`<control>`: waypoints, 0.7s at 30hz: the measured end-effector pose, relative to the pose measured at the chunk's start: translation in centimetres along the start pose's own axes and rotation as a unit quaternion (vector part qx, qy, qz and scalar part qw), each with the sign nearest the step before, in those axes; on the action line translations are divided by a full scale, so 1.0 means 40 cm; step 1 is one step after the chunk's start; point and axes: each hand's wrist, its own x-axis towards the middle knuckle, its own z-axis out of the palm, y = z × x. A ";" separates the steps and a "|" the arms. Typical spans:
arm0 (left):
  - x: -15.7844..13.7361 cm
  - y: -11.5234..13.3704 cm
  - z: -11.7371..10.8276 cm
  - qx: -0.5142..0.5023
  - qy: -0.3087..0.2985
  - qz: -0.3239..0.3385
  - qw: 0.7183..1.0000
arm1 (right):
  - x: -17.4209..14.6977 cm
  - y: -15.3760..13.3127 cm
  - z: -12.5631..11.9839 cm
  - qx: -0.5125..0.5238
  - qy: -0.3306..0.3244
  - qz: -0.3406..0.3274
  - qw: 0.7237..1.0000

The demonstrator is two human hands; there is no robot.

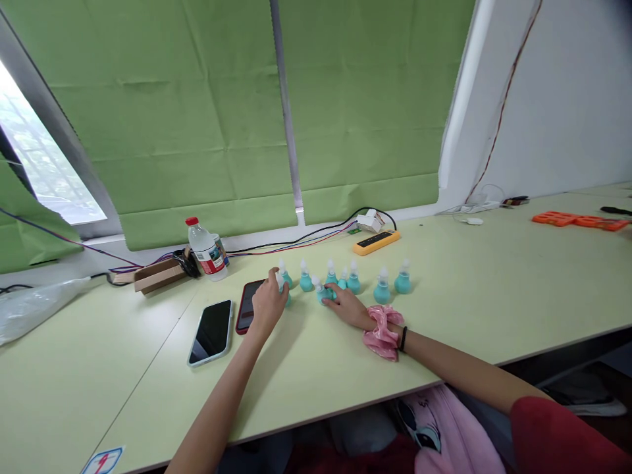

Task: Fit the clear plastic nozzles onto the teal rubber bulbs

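Several small teal squeeze bulbs with clear nozzles stand in a loose row on the table. My left hand [268, 305] is closed around one squeeze bulb [280, 282] at the row's left end and hides part of it. Just behind those fingers is another bulb [286, 276]. My right hand [349, 309] has its fingers on a bulb [320, 291] that tilts to the left. Close behind this hand is an upright bulb [353, 283]. Two more, a nearer bulb [382, 291] and a farther bulb [403, 283], stand to its right.
Left of my left hand lie a red-edged phone [245, 309] and a light-cased phone [212, 332]. Farther back are a red-capped bottle [206, 251], a cardboard tray [158, 276], cables and a yellow power strip [376, 243]. Orange trays [577, 220] lie far right.
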 end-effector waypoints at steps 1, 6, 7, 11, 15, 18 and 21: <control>-0.001 0.001 -0.003 0.003 0.002 0.004 1.000 | 0.000 0.000 0.000 0.002 0.001 0.002 1.000; -0.005 0.010 -0.012 0.012 0.018 0.013 1.000 | -0.001 -0.003 0.000 0.005 0.019 0.004 1.000; -0.005 0.010 -0.012 0.012 0.017 0.011 1.000 | -0.001 -0.003 0.000 0.004 0.023 0.002 1.000; -0.003 0.008 -0.007 -0.001 0.018 -0.001 1.000 | -0.003 -0.002 0.000 0.003 0.030 -0.004 1.000; -0.002 0.002 -0.003 -0.032 0.029 0.007 0.999 | -0.004 -0.003 -0.003 -0.012 0.040 0.003 0.999; -0.001 0.001 -0.004 -0.077 0.035 0.023 0.996 | -0.004 -0.007 -0.009 -0.028 0.054 0.006 0.998; -0.003 0.003 -0.005 -0.128 0.037 0.042 0.990 | -0.004 -0.012 -0.014 -0.026 0.065 -0.002 0.998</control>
